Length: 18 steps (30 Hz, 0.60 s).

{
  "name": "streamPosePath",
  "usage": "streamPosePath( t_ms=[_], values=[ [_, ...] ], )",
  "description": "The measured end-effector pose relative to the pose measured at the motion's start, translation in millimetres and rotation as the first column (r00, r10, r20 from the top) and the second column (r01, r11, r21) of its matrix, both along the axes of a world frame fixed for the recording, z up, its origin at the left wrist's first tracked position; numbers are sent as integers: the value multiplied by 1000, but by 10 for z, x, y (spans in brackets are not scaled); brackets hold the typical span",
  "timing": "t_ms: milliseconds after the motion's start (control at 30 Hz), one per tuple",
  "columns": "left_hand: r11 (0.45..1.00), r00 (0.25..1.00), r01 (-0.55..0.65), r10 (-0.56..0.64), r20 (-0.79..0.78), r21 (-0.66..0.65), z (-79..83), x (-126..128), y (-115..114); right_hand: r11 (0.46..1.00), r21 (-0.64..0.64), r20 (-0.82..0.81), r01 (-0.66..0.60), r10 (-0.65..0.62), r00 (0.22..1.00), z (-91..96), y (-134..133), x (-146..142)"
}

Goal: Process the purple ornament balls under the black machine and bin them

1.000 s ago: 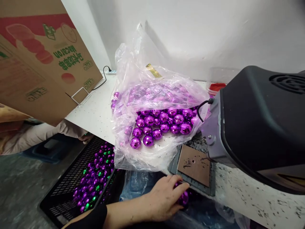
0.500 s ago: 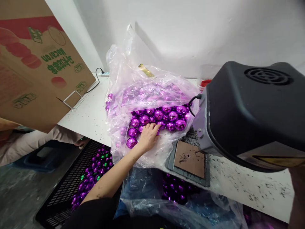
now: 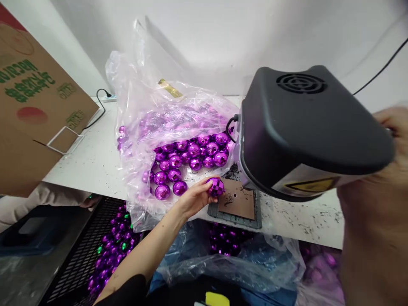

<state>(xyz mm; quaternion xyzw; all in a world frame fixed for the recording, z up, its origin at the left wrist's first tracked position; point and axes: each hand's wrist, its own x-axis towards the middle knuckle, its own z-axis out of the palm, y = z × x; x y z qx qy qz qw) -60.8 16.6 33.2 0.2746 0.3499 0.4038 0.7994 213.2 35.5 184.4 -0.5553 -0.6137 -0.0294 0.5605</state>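
Note:
In my left hand (image 3: pixel 198 196), a shiny purple faceted ball (image 3: pixel 216 187) is gripped between thumb and fingers, beside the left edge of a brown square plate (image 3: pixel 237 199) with a small hole. Behind that hand, many similar purple balls (image 3: pixel 194 150) lie in the mouth of a clear plastic bag (image 3: pixel 137 106). My right hand (image 3: pixel 393 131) is at the far end of a bulky black machine housing (image 3: pixel 306 123), its fingers curled against it and partly hidden. The housing carries a round vent and a yellow warning label.
A black crate (image 3: pixel 72 250) with small purple and green balls stands below at the left. A printed cardboard box (image 3: pixel 28 127) leans by a white wire stand (image 3: pixel 65 140). Dark flakes litter the white table (image 3: pixel 296 221). Another person's sleeve (image 3: pixel 28 208) shows at the left.
My left hand has come away from the pile toward the brown plate with a purple ball in its fingers. The view has shifted rightward, bringing more of my right hand into sight.

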Motion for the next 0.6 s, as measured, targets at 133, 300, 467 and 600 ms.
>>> streamPosePath(
  t_ms=[133, 300, 467, 600],
  values=[
    [979, 940, 4, 67, -333, 206, -96, 133, -74, 1000, -20, -91, -19, 17, 996, 90, 3, -65],
    [881, 793, 134, 179, -582, 454, -183, 323, -147, 998, -10, -96, -54, 53, 994, 103, -7, -88],
    [777, 712, 279, 227, -664, 565, -176, 424, -104, 998, -32, -97, -55, 51, 994, 128, -9, -78],
    [713, 638, 373, 269, -722, 594, -175, 488, -111, 998, -34, -98, -55, 51, 994, 115, -12, -78]
  ],
)
